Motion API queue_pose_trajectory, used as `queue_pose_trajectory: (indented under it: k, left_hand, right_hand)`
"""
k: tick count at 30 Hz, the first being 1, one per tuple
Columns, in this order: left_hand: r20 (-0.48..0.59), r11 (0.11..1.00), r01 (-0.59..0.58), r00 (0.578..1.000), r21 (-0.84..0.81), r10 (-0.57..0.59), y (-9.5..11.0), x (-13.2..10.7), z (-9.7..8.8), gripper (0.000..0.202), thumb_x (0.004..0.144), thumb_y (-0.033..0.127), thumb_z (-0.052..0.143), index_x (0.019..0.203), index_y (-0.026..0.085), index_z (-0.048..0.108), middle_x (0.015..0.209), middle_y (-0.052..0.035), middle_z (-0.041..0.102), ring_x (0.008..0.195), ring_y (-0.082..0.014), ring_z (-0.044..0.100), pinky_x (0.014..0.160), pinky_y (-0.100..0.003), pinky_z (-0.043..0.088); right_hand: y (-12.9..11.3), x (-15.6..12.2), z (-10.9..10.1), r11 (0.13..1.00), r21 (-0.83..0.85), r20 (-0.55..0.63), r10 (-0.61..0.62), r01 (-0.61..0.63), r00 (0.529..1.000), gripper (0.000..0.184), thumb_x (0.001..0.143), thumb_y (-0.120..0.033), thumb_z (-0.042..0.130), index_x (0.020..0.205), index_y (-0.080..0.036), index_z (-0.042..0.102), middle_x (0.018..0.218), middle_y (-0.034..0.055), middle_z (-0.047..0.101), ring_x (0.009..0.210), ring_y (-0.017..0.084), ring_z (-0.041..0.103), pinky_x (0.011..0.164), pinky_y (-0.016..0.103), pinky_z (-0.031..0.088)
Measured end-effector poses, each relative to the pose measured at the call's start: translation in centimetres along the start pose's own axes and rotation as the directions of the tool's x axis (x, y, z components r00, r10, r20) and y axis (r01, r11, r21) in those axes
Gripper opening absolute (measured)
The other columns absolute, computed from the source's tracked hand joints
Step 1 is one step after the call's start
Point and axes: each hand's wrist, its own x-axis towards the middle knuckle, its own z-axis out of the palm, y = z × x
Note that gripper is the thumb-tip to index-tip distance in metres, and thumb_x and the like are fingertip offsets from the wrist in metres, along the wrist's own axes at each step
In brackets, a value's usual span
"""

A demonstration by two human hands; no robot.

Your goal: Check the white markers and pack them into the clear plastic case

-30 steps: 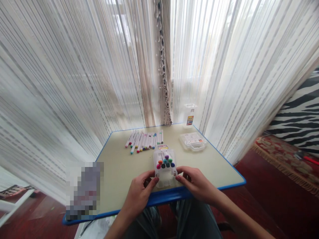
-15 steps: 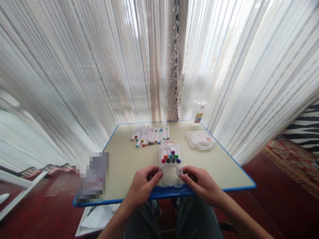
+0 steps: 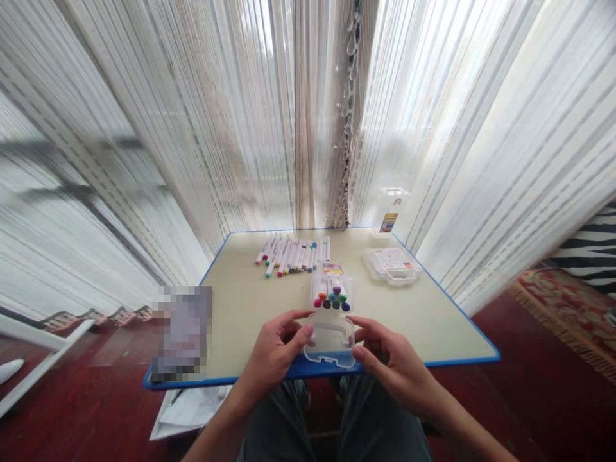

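Note:
A clear plastic marker case [image 3: 331,314] lies on a beige table with a blue rim [image 3: 240,301], near the front edge. Several markers with coloured caps sit inside it. My left hand [image 3: 276,350] grips the case's left side near its handle, fingers curled. My right hand [image 3: 385,356] holds the right side, fingertips on the case. A row of loose markers [image 3: 292,254] lies farther back on the table.
A second clear case with a label [image 3: 391,264] lies at the back right, and a white bottle [image 3: 389,215] stands behind it. Striped sheer curtains surround the table. A blurred patch [image 3: 183,330] covers the front left corner. Papers lie on the red floor below.
The case has slid a little toward the front edge with both hands still on it. The camera has turned, shifting the table rightward in view.

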Motion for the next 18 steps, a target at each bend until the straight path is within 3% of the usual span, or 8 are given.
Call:
queue_pose_trajectory:
  k: [6, 13, 18]
  left_hand:
    - [0.012, 0.996, 0.029, 1.0, -0.079, -0.028, -0.1, 0.1, -0.1, 0.056, 0.084, 0.053, 0.07, 0.121, 0.012, 0.067, 0.079, -0.0076, 0.073, 0.077, -0.0216, 0.07, 0.07, -0.03, 0.052]
    - [0.141, 0.996, 0.031, 0.99, -0.081, -0.019, 0.6, -0.4, -0.7, 0.069, 0.076, 0.061, 0.074, 0.118, 0.008, 0.069, 0.077, -0.007, 0.07, 0.069, -0.0179, 0.063, 0.064, -0.026, 0.047]
    - [0.215, 0.999, 0.027, 0.977, -0.041, -0.017, 0.7, -0.7, -1.2, 0.076, 0.062, 0.053, 0.087, 0.119, 0.007, 0.067, 0.086, -0.0098, 0.072, 0.086, -0.0261, 0.067, 0.081, -0.034, 0.05]
  right_hand:
    - [0.1, -0.5, 0.3, 1.0, 0.007, 0.044, 0.013, -0.013, 0.999, 0.08, 0.077, -0.046, 0.081, 0.143, -0.022, 0.044, 0.109, 0.0078, 0.066, 0.064, 0.011, 0.057, 0.054, 0.025, 0.043]
    - [-0.1, -0.7, 0.5, 0.998, 0.039, 0.013, 0.057, -0.057, 0.998, 0.066, 0.078, -0.051, 0.079, 0.13, -0.018, 0.053, 0.096, 0.0056, 0.066, 0.064, 0.013, 0.057, 0.058, 0.027, 0.045]
    - [-0.8, -1.1, 0.3, 0.998, 0.047, 0.021, 0.052, -0.053, 0.998, 0.056, 0.082, -0.057, 0.072, 0.119, -0.017, 0.059, 0.087, 0.0041, 0.067, 0.068, 0.015, 0.056, 0.062, 0.028, 0.044]
